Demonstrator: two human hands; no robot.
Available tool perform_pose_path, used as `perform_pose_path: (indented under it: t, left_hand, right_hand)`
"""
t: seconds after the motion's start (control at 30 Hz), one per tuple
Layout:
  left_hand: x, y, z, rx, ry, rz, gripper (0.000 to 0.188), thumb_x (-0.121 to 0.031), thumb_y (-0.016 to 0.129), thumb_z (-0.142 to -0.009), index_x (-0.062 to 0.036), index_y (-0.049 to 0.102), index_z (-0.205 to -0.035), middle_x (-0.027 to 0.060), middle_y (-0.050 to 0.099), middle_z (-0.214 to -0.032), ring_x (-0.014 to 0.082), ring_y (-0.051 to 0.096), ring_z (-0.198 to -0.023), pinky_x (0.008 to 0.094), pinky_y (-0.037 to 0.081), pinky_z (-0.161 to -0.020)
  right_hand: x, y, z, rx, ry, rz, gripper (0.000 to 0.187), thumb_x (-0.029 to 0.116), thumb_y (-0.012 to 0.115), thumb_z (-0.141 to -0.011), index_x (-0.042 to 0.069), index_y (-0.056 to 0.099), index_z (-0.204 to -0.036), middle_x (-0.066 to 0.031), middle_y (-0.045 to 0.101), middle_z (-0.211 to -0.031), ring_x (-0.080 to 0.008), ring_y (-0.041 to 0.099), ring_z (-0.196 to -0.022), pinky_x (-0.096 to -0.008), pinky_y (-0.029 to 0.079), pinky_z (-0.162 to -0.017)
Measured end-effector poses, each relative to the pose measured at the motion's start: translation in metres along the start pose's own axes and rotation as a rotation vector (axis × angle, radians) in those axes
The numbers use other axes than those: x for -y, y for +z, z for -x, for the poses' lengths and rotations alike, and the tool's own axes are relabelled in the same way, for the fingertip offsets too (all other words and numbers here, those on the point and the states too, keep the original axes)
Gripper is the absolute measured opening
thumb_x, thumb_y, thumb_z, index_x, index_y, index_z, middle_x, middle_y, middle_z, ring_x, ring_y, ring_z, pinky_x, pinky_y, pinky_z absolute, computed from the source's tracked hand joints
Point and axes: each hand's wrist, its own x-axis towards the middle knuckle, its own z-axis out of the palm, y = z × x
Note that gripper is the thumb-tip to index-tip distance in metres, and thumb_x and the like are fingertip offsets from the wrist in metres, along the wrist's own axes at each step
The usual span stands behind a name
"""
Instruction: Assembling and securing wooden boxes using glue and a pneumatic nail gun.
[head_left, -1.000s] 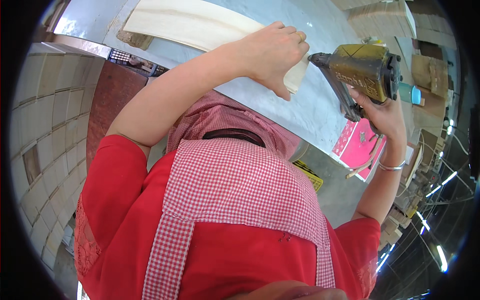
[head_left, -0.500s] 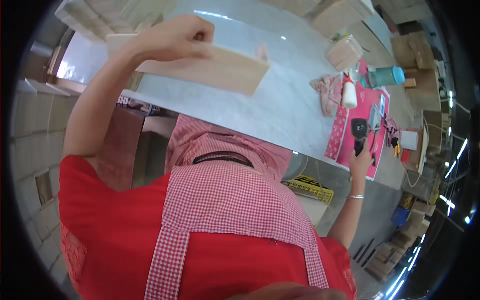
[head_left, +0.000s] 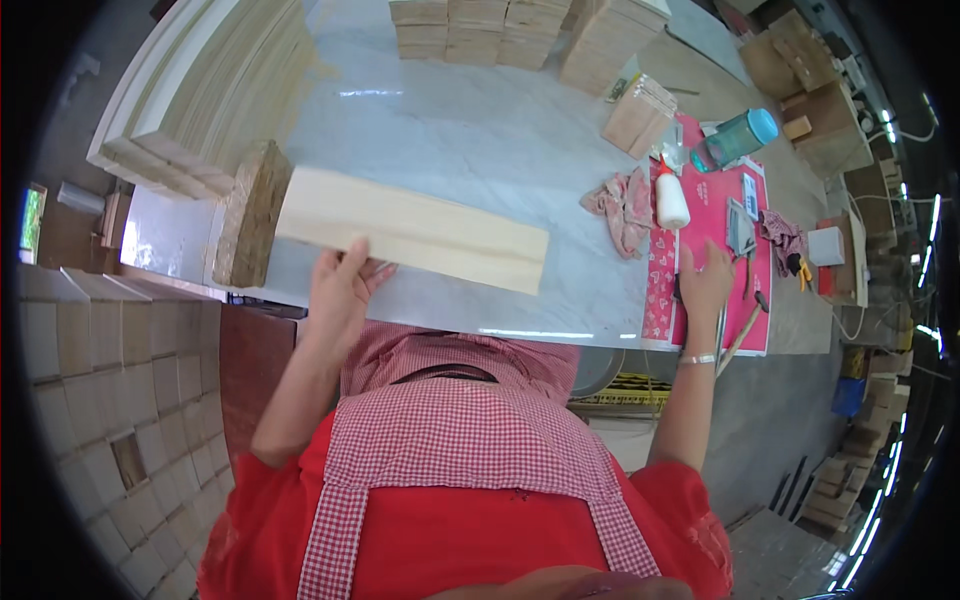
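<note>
A: When you look down from here, what takes up the most room?

B: The tabletop (head_left: 420,130), pale grey and marbled. Left of it rises a big pile of wood blocks (head_left: 110,400), and on its left side stands a stack of boards (head_left: 210,90)

A: And after those?

B: A pink mat (head_left: 715,187) lies on the right part of the tabletop. The single board (head_left: 420,225), long and light, lies flat near the front, left of the middle, its left end close beside a thick rough slab (head_left: 245,215)

A: What are the hands doing?

B: The left hand (head_left: 340,295) is at the near edge of that board, fingers loosely spread with nothing gripped in them; its thumb overlaps the edge, though I can't tell whether it presses. The right hand (head_left: 706,280) is well apart from the board, low over the pink mat. Something dark shows just beside it, but I can't tell whether the fingers are closed on it

A: Anything smaller nearby?

B: A crumpled cloth (head_left: 625,210) at the mat's left edge, a clear teal bottle (head_left: 735,140) with a blue lid lying tilted farther back, then a white bottle (head_left: 672,205) with a red cap just beside the cloth. Smallest is the bracelet (head_left: 697,359) on the right wrist
</note>
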Motion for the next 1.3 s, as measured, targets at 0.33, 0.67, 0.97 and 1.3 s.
perform_pose_path:
  t: [0.33,0.67,0.97,1.3]
  left_hand:
    - [0.017,-0.015,0.016,-0.146,-0.049,0.095,0.02,-0.016,0.055,-0.101,-0.007,0.052,-0.119,0.0073,0.064,-0.113,0.0204,0.066,-0.103,0.0343,0.055,-0.085]
    - [0.035,-0.033,0.05,0.126,-0.361,-0.126,0.021,-0.019,0.062,-0.097,-0.0061,0.058,-0.113,0.0106,0.064,-0.115,0.0236,0.066,-0.104,0.034,0.055,-0.083]
    - [0.028,0.068,-0.026,0.521,0.979,-1.543,0.071,-0.046,0.078,-0.074,-0.0065,0.055,-0.129,0.0142,0.058,-0.124,0.0331,0.052,-0.118,0.0477,0.039,-0.1]
    - [0.046,0.117,-0.071,0.642,0.725,-1.924,0.097,-0.057,0.083,-0.057,-0.0047,0.052,-0.133,0.0171,0.056,-0.121,0.0339,0.054,-0.112,0.0452,0.044,-0.092]
  right_hand:
    - [0.148,0.108,-0.147,-0.124,0.477,-0.222,0.097,0.05,0.08,-0.071,-0.013,0.043,-0.134,-0.0304,0.054,-0.129,-0.0444,0.054,-0.119,-0.0466,0.045,-0.101]
    - [0.134,0.104,-0.117,-0.212,0.4,-0.246,0.048,0.036,0.077,-0.078,-0.001,0.056,-0.102,-0.02,0.063,-0.097,-0.0367,0.061,-0.095,-0.0477,0.048,-0.082]
    - [0.201,0.022,0.055,-0.261,0.092,-0.882,0.023,0.017,0.072,-0.086,0.002,0.056,-0.094,-0.0139,0.06,-0.08,-0.0304,0.059,-0.067,-0.0383,0.044,-0.059]
    - [0.199,0.013,0.111,-0.054,-0.04,-0.877,0.039,0.008,0.066,-0.085,0.001,0.057,-0.123,-0.0144,0.058,-0.086,-0.0339,0.061,-0.071,-0.0427,0.051,-0.061]
